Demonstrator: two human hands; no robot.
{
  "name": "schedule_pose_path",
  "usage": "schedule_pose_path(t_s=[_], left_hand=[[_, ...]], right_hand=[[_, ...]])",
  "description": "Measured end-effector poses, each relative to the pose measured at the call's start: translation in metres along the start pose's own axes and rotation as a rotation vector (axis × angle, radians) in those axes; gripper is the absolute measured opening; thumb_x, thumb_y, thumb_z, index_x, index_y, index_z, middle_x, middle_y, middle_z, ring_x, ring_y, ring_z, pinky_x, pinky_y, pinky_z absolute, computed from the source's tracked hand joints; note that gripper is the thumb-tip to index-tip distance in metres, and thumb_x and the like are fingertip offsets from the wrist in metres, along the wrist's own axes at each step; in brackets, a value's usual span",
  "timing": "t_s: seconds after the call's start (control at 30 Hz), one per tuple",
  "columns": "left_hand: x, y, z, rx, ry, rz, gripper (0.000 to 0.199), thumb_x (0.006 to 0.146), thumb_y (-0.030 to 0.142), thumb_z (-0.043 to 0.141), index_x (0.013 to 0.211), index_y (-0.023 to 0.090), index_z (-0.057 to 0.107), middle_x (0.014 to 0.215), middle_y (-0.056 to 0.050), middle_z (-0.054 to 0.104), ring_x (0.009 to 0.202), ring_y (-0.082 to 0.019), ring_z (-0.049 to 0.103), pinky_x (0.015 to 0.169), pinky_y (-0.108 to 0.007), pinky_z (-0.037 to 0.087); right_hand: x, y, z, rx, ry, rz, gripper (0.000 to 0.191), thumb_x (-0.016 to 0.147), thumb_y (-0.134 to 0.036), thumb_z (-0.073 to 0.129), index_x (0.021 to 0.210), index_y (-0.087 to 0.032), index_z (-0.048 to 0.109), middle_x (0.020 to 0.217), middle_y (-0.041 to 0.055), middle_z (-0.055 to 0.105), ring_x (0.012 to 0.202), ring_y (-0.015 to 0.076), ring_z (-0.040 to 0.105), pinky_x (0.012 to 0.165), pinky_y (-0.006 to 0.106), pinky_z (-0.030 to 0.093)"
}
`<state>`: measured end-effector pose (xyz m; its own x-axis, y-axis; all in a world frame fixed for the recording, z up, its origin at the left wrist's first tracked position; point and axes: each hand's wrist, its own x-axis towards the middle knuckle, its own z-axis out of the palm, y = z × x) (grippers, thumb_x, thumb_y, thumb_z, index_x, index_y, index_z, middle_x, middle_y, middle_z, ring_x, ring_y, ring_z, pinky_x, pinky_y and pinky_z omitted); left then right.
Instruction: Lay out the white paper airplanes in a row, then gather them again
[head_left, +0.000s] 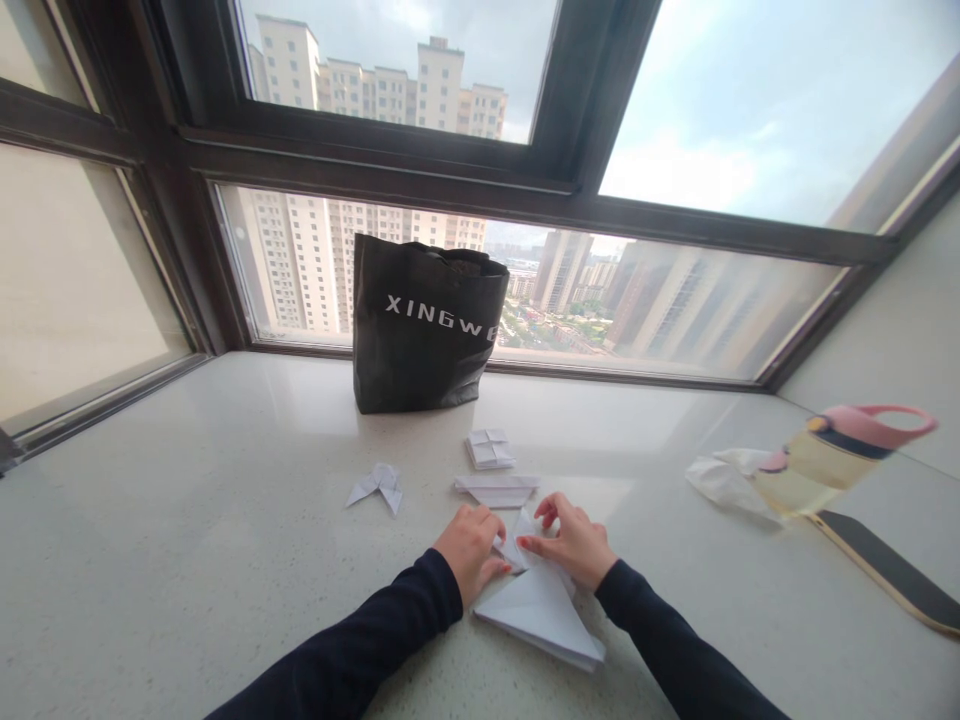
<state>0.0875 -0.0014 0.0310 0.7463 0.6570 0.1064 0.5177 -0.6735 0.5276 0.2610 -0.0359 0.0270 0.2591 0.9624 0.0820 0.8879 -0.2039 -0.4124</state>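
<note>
White folded paper [511, 549] lies on the counter between my two hands. My left hand [472, 556] has its fingers curled and pinches the paper's left side. My right hand [576, 545] grips the same piece from the right, thumb and fingers bent around its edge. Part of the paper is hidden under the fingers. Nearer to me, a larger stack of folded white sheets [541, 616] touches or overlaps the held piece; I cannot tell which. Just beyond the hands sit a long flat paper fold [498, 491] and a square paper fold [490, 449].
A pointed paper fold [377, 487] lies to the left. At the back, a black bag [427, 330] stands against the window. On the right are a bottle with a pink lid [829, 460], a crumpled tissue [727, 483] and a dark phone [892, 570].
</note>
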Motion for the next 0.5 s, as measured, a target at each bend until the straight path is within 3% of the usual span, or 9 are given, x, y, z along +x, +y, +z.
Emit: schedule_pose_path(t_s=[0.17, 0.23, 0.33, 0.43, 0.5], left_hand=[[-0.01, -0.013, -0.027, 0.081, 0.049, -0.055, 0.024, 0.072, 0.013, 0.055, 0.095, 0.018, 0.051, 0.088, -0.002, 0.052, 0.082, -0.016, 0.047, 0.077, -0.025, 0.036], [-0.017, -0.028, -0.044, 0.147, 0.1, -0.145, 0.027, 0.072, 0.006, 0.049, 0.096, 0.018, 0.051, 0.094, -0.005, 0.051, 0.087, -0.017, 0.047, 0.081, -0.027, 0.034], [-0.026, -0.054, -0.066, 0.257, 0.203, -0.336, 0.026, 0.076, 0.016, 0.048, 0.102, 0.014, 0.048, 0.103, -0.013, 0.049, 0.097, -0.027, 0.043, 0.087, -0.04, 0.029], [-0.03, -0.076, -0.076, 0.309, 0.248, -0.475, 0.03, 0.073, 0.02, 0.055, 0.101, 0.013, 0.049, 0.099, -0.017, 0.051, 0.096, -0.033, 0.045, 0.081, -0.046, 0.032], [-0.029, -0.085, -0.078, 0.305, 0.249, -0.501, 0.033, 0.069, 0.015, 0.058, 0.101, 0.014, 0.049, 0.095, -0.015, 0.052, 0.091, -0.031, 0.05, 0.078, -0.042, 0.036]], right_hand=[[0.001, 0.008, -0.011, 0.081, 0.078, -0.029, 0.031, 0.062, -0.052, 0.055, 0.075, -0.024, 0.051, 0.073, -0.0004, 0.06, 0.063, 0.0178, 0.054, 0.062, 0.032, 0.034], [0.0, 0.012, -0.018, 0.122, 0.097, -0.03, 0.031, 0.065, -0.052, 0.052, 0.078, -0.024, 0.052, 0.071, -0.0003, 0.059, 0.063, 0.0179, 0.054, 0.064, 0.034, 0.035], [-0.003, 0.014, -0.026, 0.182, 0.102, -0.016, 0.031, 0.066, -0.051, 0.049, 0.081, -0.025, 0.054, 0.068, -0.0003, 0.059, 0.062, 0.0185, 0.054, 0.065, 0.036, 0.037], [-0.005, 0.011, -0.029, 0.211, 0.121, -0.032, 0.028, 0.067, -0.049, 0.05, 0.081, -0.025, 0.055, 0.067, -0.0004, 0.059, 0.063, 0.0186, 0.054, 0.066, 0.036, 0.039], [-0.007, 0.008, -0.031, 0.218, 0.131, -0.068, 0.026, 0.068, -0.047, 0.049, 0.082, -0.026, 0.056, 0.069, -0.0002, 0.059, 0.064, 0.0183, 0.054, 0.067, 0.036, 0.04]])
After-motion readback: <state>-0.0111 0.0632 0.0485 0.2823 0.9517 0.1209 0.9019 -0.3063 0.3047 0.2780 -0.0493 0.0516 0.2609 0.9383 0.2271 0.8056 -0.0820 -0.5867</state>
